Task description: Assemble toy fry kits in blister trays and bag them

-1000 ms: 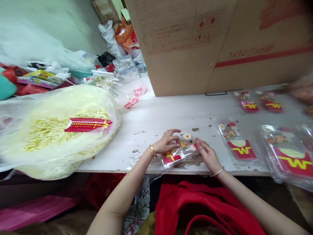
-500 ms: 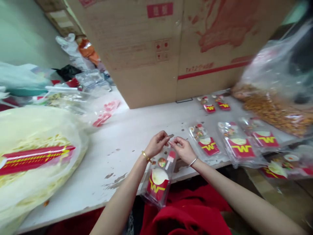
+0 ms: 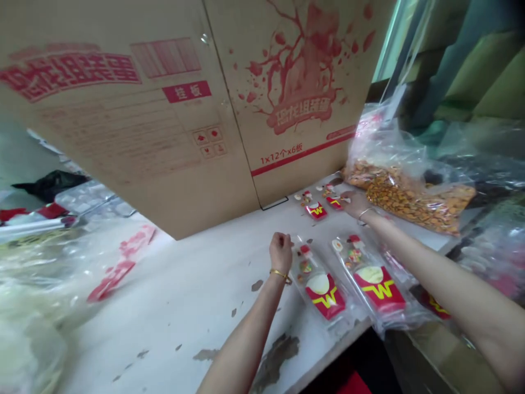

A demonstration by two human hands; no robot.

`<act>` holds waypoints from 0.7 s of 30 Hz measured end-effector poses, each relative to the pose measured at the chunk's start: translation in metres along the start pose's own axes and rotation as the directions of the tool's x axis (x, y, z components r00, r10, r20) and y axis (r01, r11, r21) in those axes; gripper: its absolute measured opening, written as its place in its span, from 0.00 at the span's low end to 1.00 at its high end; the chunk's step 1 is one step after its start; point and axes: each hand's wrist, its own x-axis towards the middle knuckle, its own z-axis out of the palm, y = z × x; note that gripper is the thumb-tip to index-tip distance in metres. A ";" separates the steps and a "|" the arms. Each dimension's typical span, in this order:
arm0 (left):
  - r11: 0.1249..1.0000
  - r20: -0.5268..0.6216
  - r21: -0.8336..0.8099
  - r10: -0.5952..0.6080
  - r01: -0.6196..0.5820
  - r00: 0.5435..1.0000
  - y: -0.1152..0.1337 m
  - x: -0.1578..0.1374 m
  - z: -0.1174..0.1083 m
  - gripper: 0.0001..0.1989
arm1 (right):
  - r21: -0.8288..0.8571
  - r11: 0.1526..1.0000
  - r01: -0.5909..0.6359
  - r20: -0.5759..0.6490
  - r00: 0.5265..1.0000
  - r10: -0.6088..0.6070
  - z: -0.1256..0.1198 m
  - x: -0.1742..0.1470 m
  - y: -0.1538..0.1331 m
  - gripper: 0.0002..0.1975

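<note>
We see the cardboard box (image 3: 164, 186) as the largest item; it stands on the tabletop at the back, with red print on both visible panels. The white tabletop (image 3: 184, 306) runs beneath it, its surface chipped in several places. A clear plastic bag (image 3: 414, 202) of brown-orange pieces sits at the right, beside the box. At the left we note clear plastic sheeting (image 3: 112, 282) with red markings.

The packs lie face up on the tabletop. Each combines clear plastic, a red section with a yellow zigzag and small food-shaped pieces above it. We locate the near pack (image 3: 326, 298) next to the left hand, and the middle pack (image 3: 379, 293) to its right, its lower end at the table edge. Farther back, near the box, lie the rear left pack (image 3: 315, 212) and the rear right pack (image 3: 334, 203).

The left hand (image 3: 281, 251) is at the upper corner of the near pack, fingers curled in narrow — we cannot tell whether they enclose anything. The right hand (image 3: 356, 204) extends to the rear right pack; its fingers are blurred, and we cannot tell their spread or grip. We observe a gold bracelet (image 3: 280, 274) on the left wrist and a thin silver one on the right.
</note>
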 end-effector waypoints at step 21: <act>0.243 0.881 0.415 0.136 -0.877 0.454 -0.001 0.127 -0.005 0.10 | -0.375 0.826 0.422 0.590 0.795 -0.139 0.066 0.040 -0.003 0.08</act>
